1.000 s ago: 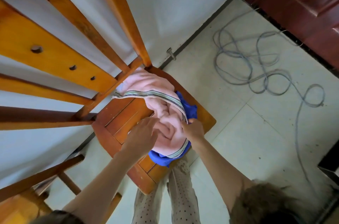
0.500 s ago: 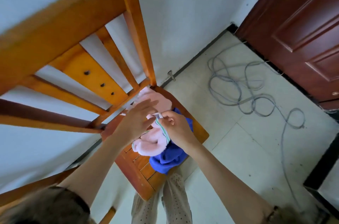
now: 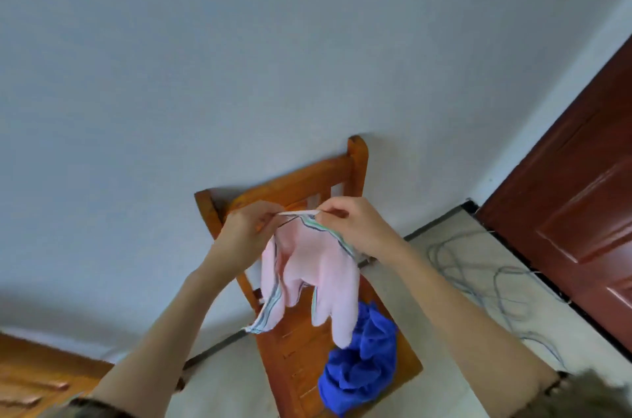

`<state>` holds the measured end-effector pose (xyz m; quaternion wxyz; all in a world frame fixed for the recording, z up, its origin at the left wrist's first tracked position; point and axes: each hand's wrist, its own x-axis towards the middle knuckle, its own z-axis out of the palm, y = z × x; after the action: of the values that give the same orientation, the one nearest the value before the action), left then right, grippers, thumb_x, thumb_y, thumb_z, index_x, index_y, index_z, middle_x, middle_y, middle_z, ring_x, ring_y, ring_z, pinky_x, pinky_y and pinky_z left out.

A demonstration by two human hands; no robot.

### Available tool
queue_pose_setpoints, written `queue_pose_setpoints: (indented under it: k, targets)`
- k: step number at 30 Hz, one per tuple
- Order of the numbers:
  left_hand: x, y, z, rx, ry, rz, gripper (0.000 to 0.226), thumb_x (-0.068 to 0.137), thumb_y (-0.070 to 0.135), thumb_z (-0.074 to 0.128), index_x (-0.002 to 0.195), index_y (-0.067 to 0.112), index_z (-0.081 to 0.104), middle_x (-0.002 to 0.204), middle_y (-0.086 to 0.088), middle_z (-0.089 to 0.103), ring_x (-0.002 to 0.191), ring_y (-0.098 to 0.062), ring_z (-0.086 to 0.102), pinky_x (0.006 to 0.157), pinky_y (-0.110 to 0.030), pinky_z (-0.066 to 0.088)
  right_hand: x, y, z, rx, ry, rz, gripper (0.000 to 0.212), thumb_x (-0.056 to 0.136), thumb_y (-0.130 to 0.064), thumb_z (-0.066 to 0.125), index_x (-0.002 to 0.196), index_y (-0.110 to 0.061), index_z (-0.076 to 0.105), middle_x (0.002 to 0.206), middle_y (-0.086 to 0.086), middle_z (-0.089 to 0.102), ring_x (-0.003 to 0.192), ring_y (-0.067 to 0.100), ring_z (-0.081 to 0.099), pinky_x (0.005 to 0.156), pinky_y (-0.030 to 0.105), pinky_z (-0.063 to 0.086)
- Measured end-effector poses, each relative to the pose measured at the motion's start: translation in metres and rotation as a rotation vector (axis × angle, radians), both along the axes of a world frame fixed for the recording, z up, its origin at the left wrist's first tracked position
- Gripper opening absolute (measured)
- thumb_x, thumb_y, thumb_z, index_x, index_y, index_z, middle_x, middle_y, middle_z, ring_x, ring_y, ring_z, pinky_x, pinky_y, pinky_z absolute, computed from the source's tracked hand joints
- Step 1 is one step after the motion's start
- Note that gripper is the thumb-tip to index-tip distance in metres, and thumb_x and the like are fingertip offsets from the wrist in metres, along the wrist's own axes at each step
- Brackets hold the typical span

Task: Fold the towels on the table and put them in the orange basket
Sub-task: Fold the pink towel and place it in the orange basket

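Left hand: raised in front of the chair back, fingers pinched on the top hem of the pink towel.
Right hand: level with the left, fingers clamped on the same hem, just right of the left-hand grip.
Hand spacing: close together, with a short taut run of striped hem between the two grips.
Pink towel, position: lifted clear of the seat, hanging in the air in front of the wooden chair.
Pink towel, orientation: long axis near vertical; held edge up, loose ends pointing down toward the seat.
Pink towel, form: bunched into several hanging folds; striped border visible along the top right edge and at the lower left corner.
Blue towel: crumpled in a heap on the right part of the chair seat, below the pink towel; contact between the two possibly at the pink towel's lowest tip, not certain because of motion blur.
Wooden chair: back against the white wall, seat facing the camera.
Grey cable: coiled loosely on the floor, right of the chair, beside the dark red door.
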<state>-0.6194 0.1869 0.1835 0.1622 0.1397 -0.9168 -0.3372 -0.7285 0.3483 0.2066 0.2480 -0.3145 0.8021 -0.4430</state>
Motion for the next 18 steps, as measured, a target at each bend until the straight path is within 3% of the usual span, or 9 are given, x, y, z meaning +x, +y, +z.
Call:
queue_pose_setpoints:
  k: [3, 7, 11, 15, 18]
  targets:
    - [0.036, -0.012, 0.046, -0.013, 0.056, 0.119, 0.009, 0.088, 0.012, 0.061, 0.093, 0.012, 0.069, 0.078, 0.01, 0.066, 0.07, 0.005, 0.057, 0.066, -0.003, 0.04, 0.012, -0.018, 0.039, -0.014, 0.156, 0.137, 0.013, 0.086, -0.019, 0.064, 0.084, -0.008, 0.07, 0.081, -0.002, 0.065, 0.078, 0.008, 0.056, 0.071, 0.019, 0.04]
    - [0.091, -0.018, 0.101, -0.059, 0.171, 0.31, 0.007, 0.088, 0.011, 0.061, 0.086, 0.011, 0.068, 0.069, 0.02, 0.063, 0.078, 0.001, 0.06, 0.069, -0.003, 0.042, 0.041, -0.044, 0.08, -0.095, 0.311, 0.222, 0.027, 0.084, -0.031, 0.066, 0.061, -0.025, 0.055, 0.064, -0.01, 0.056, 0.063, 0.004, 0.049, 0.06, 0.013, 0.035]
    - [0.156, -0.011, 0.145, -0.121, 0.228, 0.487, 0.008, 0.089, 0.012, 0.06, 0.085, 0.017, 0.065, 0.073, 0.019, 0.061, 0.071, 0.009, 0.058, 0.067, -0.001, 0.041, 0.082, -0.062, 0.118, -0.148, 0.365, 0.364, 0.018, 0.087, -0.029, 0.063, 0.076, -0.014, 0.062, 0.075, -0.003, 0.063, 0.071, 0.011, 0.053, 0.064, 0.016, 0.038]
    - [0.237, -0.001, 0.169, -0.169, 0.234, 0.677, 0.006, 0.09, 0.019, 0.059, 0.086, 0.022, 0.062, 0.078, 0.012, 0.063, 0.075, -0.001, 0.059, 0.066, -0.003, 0.043, 0.14, -0.084, 0.147, -0.167, 0.43, 0.58, 0.009, 0.092, -0.015, 0.051, 0.093, -0.013, 0.06, 0.085, -0.004, 0.061, 0.08, 0.014, 0.057, 0.07, 0.021, 0.045]
    - [0.303, 0.01, 0.181, -0.205, 0.217, 0.811, 0.007, 0.092, 0.02, 0.055, 0.092, 0.018, 0.063, 0.083, 0.006, 0.064, 0.077, -0.007, 0.059, 0.066, -0.004, 0.041, 0.197, -0.105, 0.16, -0.223, 0.452, 0.683, 0.008, 0.092, -0.015, 0.05, 0.09, -0.014, 0.058, 0.081, -0.006, 0.059, 0.074, 0.01, 0.055, 0.066, 0.019, 0.042]
